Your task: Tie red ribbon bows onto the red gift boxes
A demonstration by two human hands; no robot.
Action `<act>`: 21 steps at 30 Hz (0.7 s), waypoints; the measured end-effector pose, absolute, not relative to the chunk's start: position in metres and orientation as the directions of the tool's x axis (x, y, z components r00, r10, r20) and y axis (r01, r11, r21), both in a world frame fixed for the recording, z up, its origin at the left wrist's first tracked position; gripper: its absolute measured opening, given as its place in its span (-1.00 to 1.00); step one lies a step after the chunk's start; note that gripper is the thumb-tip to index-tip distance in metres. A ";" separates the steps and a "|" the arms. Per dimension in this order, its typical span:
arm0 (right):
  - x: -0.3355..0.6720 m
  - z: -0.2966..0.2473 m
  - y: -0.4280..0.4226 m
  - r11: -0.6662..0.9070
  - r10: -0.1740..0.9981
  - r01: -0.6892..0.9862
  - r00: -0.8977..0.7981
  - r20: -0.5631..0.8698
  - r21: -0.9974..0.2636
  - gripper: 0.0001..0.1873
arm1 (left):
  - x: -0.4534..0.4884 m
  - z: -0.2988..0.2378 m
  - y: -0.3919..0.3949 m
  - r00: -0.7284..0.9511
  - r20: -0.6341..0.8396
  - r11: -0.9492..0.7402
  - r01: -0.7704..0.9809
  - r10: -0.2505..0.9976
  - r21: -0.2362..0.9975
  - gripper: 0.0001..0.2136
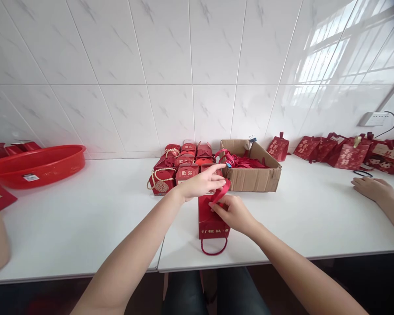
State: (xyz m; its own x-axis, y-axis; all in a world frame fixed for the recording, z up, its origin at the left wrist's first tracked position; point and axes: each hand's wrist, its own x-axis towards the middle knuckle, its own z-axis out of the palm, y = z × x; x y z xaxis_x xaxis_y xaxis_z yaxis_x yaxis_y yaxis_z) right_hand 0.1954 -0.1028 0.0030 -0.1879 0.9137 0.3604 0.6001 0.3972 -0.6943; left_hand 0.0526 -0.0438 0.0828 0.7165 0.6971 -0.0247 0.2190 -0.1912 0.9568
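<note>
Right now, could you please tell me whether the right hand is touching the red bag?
Touching. The head view shows the right hand gripping the top edge of the red bag with its fingers, with no gap between them.

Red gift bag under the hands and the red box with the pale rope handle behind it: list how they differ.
The red gift bag seems to lie flat; the red box stands upright, folded into shape. The bag's handle is a red cord; the box's is a pale rope. The right hand touches the bag, with the left hand close above it; the box is untouched. Both are red with gold print.
</note>
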 end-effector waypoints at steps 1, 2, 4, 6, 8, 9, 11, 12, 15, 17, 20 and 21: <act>0.195 0.002 -0.102 0.382 0.920 0.592 -0.170 0.354 -0.710 -0.68 | 0.053 0.079 -0.041 0.658 0.006 -0.219 0.242 0.753 0.945 -0.49; 0.194 0.001 -0.102 0.375 0.923 0.578 -0.161 0.349 -0.725 -0.67 | 0.051 0.074 -0.040 0.592 0.052 -0.248 0.255 0.805 0.935 -0.49; 0.193 0.000 -0.100 0.373 0.925 0.550 -0.159 0.345 -0.747 -0.65 | 0.041 0.063 -0.040 0.482 0.128 -0.283 0.264 0.867 0.922 -0.56; 0.194 -0.001 -0.098 0.365 0.929 0.537 -0.159 0.333 -0.761 -0.62 | 0.027 0.051 -0.043 0.485 0.157 -0.327 0.288 0.860 0.900 -0.62; 0.194 -0.002 -0.097 0.361 0.932 0.541 -0.175 0.318 -0.759 -0.60 | 0.015 0.040 -0.048 0.545 0.145 -0.377 0.341 0.826 0.861 -0.60; 0.195 -0.002 -0.096 0.363 0.931 0.545 -0.186 0.313 -0.756 -0.60 | 0.012 0.036 -0.050 0.564 0.140 -0.400 0.369 0.814 0.839 -0.59; 0.196 -0.003 -0.096 0.369 0.929 0.540 -0.211 0.303 -0.757 -0.59 | 0.010 0.029 -0.053 0.582 0.152 -0.444 0.399 0.799 0.803 -0.59; 0.197 -0.002 -0.096 0.372 0.928 0.528 -0.224 0.298 -0.763 -0.59 | 0.011 0.026 -0.054 0.589 0.170 -0.463 0.393 0.790 0.795 -0.62; 0.200 0.000 -0.095 0.360 0.928 0.469 -0.270 0.257 -0.807 -0.61 | 0.017 0.020 -0.052 0.613 0.233 -0.508 0.321 0.755 0.800 -0.69; 0.203 0.002 -0.095 0.347 0.924 0.429 -0.307 0.227 -0.834 -0.64 | 0.020 0.017 -0.049 0.622 0.265 -0.525 0.279 0.737 0.804 -0.72; 0.206 0.004 -0.094 0.338 0.917 0.401 -0.343 0.202 -0.852 -0.68 | 0.020 0.014 -0.046 0.636 0.290 -0.549 0.253 0.715 0.797 -0.77; 0.206 0.004 -0.094 0.337 0.916 0.401 -0.349 0.198 -0.852 -0.68 | 0.019 0.013 -0.045 0.636 0.298 -0.559 0.256 0.711 0.788 -0.79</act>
